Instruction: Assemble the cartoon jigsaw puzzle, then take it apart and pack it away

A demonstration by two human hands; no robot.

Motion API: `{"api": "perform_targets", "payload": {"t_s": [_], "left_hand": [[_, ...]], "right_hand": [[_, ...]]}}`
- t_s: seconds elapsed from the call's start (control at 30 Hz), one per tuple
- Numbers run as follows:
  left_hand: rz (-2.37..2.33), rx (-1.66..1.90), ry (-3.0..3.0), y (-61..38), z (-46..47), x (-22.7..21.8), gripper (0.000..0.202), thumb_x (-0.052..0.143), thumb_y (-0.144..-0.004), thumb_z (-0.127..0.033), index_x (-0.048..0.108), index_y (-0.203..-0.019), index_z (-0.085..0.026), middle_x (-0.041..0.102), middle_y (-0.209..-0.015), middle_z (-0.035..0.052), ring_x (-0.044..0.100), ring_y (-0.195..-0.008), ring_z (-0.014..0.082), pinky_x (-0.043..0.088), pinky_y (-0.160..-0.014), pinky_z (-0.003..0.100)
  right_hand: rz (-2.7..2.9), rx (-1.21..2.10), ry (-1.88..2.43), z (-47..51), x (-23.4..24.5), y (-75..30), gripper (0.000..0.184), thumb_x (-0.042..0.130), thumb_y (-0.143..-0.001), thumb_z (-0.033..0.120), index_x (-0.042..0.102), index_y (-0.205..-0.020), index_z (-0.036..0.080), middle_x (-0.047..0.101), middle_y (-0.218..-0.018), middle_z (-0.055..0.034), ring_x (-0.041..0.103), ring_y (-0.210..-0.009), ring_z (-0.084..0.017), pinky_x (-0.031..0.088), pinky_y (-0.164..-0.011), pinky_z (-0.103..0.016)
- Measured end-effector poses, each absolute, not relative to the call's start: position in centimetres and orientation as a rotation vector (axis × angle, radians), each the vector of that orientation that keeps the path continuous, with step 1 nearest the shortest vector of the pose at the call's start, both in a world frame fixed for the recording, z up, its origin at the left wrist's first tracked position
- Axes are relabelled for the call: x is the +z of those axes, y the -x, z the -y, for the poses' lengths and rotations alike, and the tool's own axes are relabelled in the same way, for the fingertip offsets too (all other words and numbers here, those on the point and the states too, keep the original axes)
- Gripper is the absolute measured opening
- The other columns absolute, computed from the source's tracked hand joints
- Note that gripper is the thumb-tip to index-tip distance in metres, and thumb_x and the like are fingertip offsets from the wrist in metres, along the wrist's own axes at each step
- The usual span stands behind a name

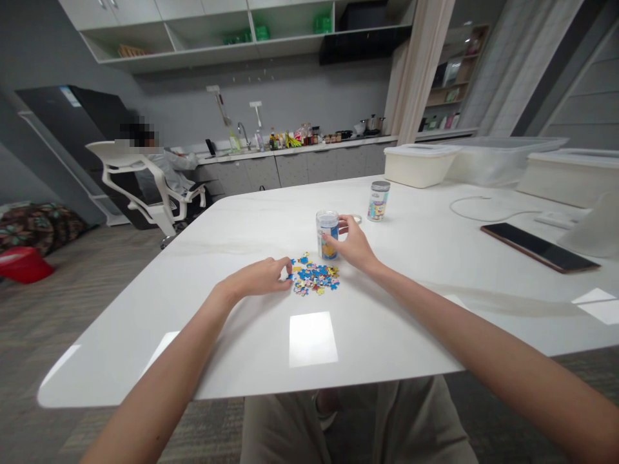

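A loose heap of small jigsaw puzzle pieces (pixel 316 277), mostly blue with some yellow, lies on the white table (pixel 232 351). At its left edge is my left hand (pixel 264 276), palm down, with thumb and forefinger curved and a gap between them; the tips reach the outermost pieces. My right hand (pixel 356 246) grips a clear plastic jar (pixel 327 235) with a printed label, standing upright just behind the heap. The jar's top appears uncovered, and blue shows inside. Partly hidden behind my right hand is a round lid (pixel 356 219) on the table.
Farther back stands a second labelled jar (pixel 378 201) with a grey lid. On the right are a phone (pixel 539 247), a white cable (pixel 476 200) and several storage boxes (pixel 418 166). A person sits in a white chair (pixel 162 187) beyond the table's left side.
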State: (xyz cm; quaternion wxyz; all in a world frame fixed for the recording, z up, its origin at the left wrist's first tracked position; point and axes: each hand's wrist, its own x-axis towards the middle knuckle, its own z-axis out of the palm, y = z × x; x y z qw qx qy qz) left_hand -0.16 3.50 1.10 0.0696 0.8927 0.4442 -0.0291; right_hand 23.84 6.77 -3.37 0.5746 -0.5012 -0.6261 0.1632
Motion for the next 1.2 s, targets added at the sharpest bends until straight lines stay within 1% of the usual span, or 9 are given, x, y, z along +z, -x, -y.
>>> {"api": "perform_targets", "payload": {"t_s": [0.2, 0.37, 0.5, 0.67, 0.83, 0.97, 1.03, 1.13, 1.2], "left_hand": [[-1.228, -0.003, -2.796, 0.2, -3.4, 1.0, 0.015, 0.052, -0.083, -0.032, 0.061, -0.089, -0.021, 0.062, -0.063, 0.0005, 0.055, -0.051, 0.0146, 0.037, -0.050, 0.024], [-1.245, 0.190, -2.949, -0.1, -3.5, 1.0, 0.011, 0.053, -0.083, -0.029, 0.061, -0.082, -0.021, 0.060, -0.060, -0.0002, 0.055, -0.053, 0.0146, 0.034, -0.050, 0.023], [-1.244, 0.559, -3.060, -0.2, -3.5, 0.9, 0.011, 0.049, -0.087, -0.027, 0.057, -0.088, -0.019, 0.049, -0.049, -0.0060, 0.046, -0.042, 0.0124, 0.030, -0.048, 0.023], [-1.107, 1.144, -3.127, 0.0, -3.6, 0.8, 0.017, 0.046, -0.094, -0.033, 0.054, -0.088, -0.019, 0.040, -0.044, -0.0104, 0.035, -0.035, 0.0076, 0.027, -0.044, 0.019], [-1.083, 1.423, -3.112, -0.1, -3.4, 1.1, 0.019, 0.046, -0.096, -0.033, 0.057, -0.087, -0.019, 0.036, -0.042, -0.0119, 0.033, -0.034, 0.0048, 0.027, -0.043, 0.016], [-1.052, 1.482, -3.122, -0.2, -3.3, 1.1, 0.024, 0.048, -0.095, -0.035, 0.062, -0.084, -0.019, 0.042, -0.041, -0.0099, 0.039, -0.035, 0.0049, 0.028, -0.042, 0.017], [-1.045, 1.419, -3.157, 0.0, -3.4, 1.0, 0.024, 0.048, -0.096, -0.034, 0.065, -0.085, -0.020, 0.052, -0.045, -0.0070, 0.046, -0.038, 0.0057, 0.031, -0.044, 0.017], [-0.948, 1.265, -3.243, 0.3, -3.6, 0.9, 0.023, 0.045, -0.097, -0.028, 0.067, -0.096, -0.022, 0.066, -0.059, -0.0033, 0.055, -0.047, 0.0065, 0.038, -0.049, 0.017], [-0.877, 1.189, -3.296, 0.5, -3.8, 0.8, 0.024, 0.043, -0.098, -0.023, 0.066, -0.104, -0.023, 0.069, -0.063, -0.0037, 0.057, -0.048, 0.0063, 0.037, -0.049, 0.017]], "right_hand": [[1.561, 0.381, 1.149, -7.2, -3.8, -24.3, 0.049, 0.070, -0.068, 0.034, 0.051, -0.109, 0.018, 0.060, -0.110, -0.0116, 0.059, -0.085, -0.021, 0.052, -0.076, -0.039], [1.659, 0.245, 1.131, -6.7, -3.5, -24.2, 0.046, 0.071, -0.068, 0.031, 0.054, -0.108, 0.017, 0.059, -0.102, -0.0094, 0.058, -0.084, -0.021, 0.052, -0.074, -0.038], [1.793, 0.130, 1.048, -5.5, -2.9, -23.7, 0.047, 0.070, -0.070, 0.029, 0.052, -0.112, 0.017, 0.058, -0.107, -0.0115, 0.058, -0.095, -0.025, 0.051, -0.079, -0.040], [1.925, 0.199, 0.927, -4.3, -2.3, -23.0, 0.049, 0.063, -0.077, 0.025, 0.045, -0.122, 0.018, 0.061, -0.113, -0.0112, 0.060, -0.101, -0.025, 0.050, -0.085, -0.042], [2.037, 0.145, 0.872, -3.7, -2.0, -22.7, 0.049, 0.062, -0.077, 0.022, 0.045, -0.123, 0.020, 0.061, -0.116, -0.0119, 0.060, -0.105, -0.027, 0.050, -0.088, -0.044], [2.130, 0.103, 0.813, -3.5, -1.9, -22.6, 0.052, 0.063, -0.077, 0.021, 0.044, -0.126, 0.019, 0.060, -0.118, -0.0128, 0.059, -0.106, -0.027, 0.049, -0.088, -0.046], [2.165, 0.097, 0.772, -3.4, -1.9, -22.5, 0.053, 0.063, -0.077, 0.020, 0.043, -0.127, 0.021, 0.060, -0.119, -0.0122, 0.059, -0.107, -0.028, 0.049, -0.089, -0.046], [2.186, 0.080, 0.745, -3.4, -2.0, -22.5, 0.054, 0.062, -0.076, 0.018, 0.043, -0.127, 0.022, 0.061, -0.119, -0.0116, 0.059, -0.108, -0.028, 0.049, -0.090, -0.047], [2.188, 0.069, 0.738, -3.4, -1.9, -22.5, 0.055, 0.063, -0.076, 0.018, 0.044, -0.127, 0.021, 0.061, -0.119, -0.0119, 0.059, -0.108, -0.028, 0.049, -0.089, -0.046]]}}
